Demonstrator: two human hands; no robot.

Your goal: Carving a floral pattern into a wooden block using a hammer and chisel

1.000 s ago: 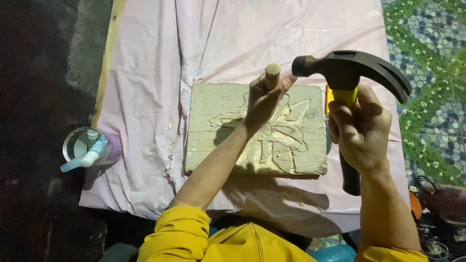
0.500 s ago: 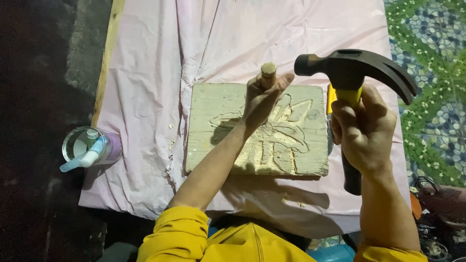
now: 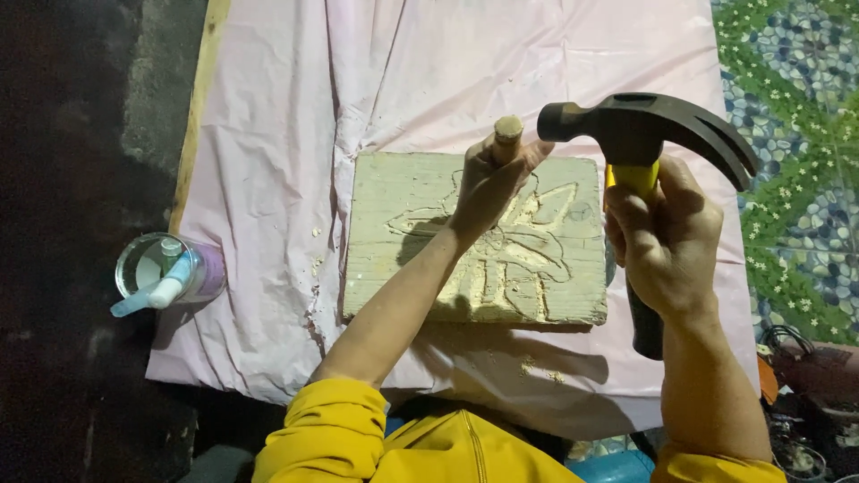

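On wood block [image 3: 403, 241] | left hand [image 3: 488, 183] grips chisel [image 3: 506, 132] | right hand [image 3: 667, 237] grips hammer [image 3: 644, 125], raised beside chisel top

Makeshift home carving spot, floor level: pink plastic sheet [image 3: 268, 179] spread as work surface, carved wooden slab [image 3: 403, 206] with chips, claw hammer [image 3: 640, 134], pebble-patterned floor covering [image 3: 796, 134], lidded cup [image 3: 165, 268] alongside

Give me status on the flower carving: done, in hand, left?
Done: flower outline, stem and several petals are cut into the wood block. In hand: left hand holds the chisel at the upper petals, right hand raises the hammer. Left: right-side petals look shallow.
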